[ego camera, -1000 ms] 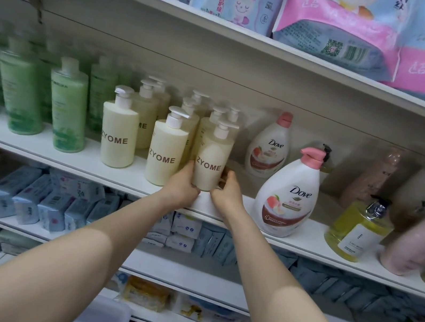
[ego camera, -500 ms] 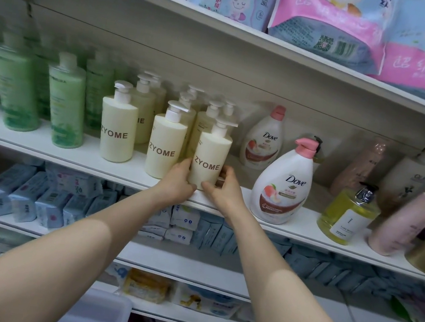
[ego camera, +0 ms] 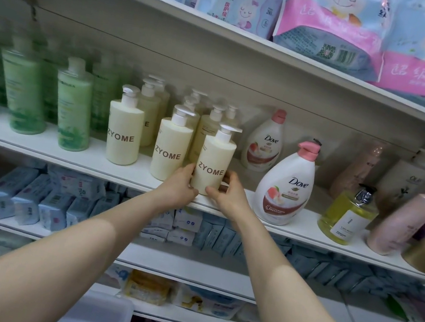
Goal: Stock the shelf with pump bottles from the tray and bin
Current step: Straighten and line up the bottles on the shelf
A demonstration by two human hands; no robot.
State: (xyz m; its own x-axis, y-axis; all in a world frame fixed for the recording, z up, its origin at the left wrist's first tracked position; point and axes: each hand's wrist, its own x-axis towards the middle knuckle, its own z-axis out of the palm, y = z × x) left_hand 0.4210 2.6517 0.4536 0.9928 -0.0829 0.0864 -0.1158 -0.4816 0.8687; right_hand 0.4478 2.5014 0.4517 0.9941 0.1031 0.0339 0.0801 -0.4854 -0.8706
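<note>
Both hands grip base of cream ZYOME pump bottle (ego camera: 214, 161): left hand (ego camera: 177, 186) on left side, right hand (ego camera: 228, 194) on right side, fingers curled round it. Bottle upright at front edge of shelf (ego camera: 66, 154), just right of two matching ZYOME bottles (ego camera: 171, 148). Dove bottle (ego camera: 284, 184) near, further right along front edge. White bin (ego camera: 98, 316) below.

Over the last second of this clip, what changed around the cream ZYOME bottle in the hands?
Little. Both hands stay on the front ZYOME bottle at the shelf edge; the left hand and right hand have shifted their fingers slightly round its base, and the bottle looks nudged a little, now label-forward. The neighbouring ZYOME bottles and the Dove bottle stayed put; the apparent drift is camera motion.
</note>
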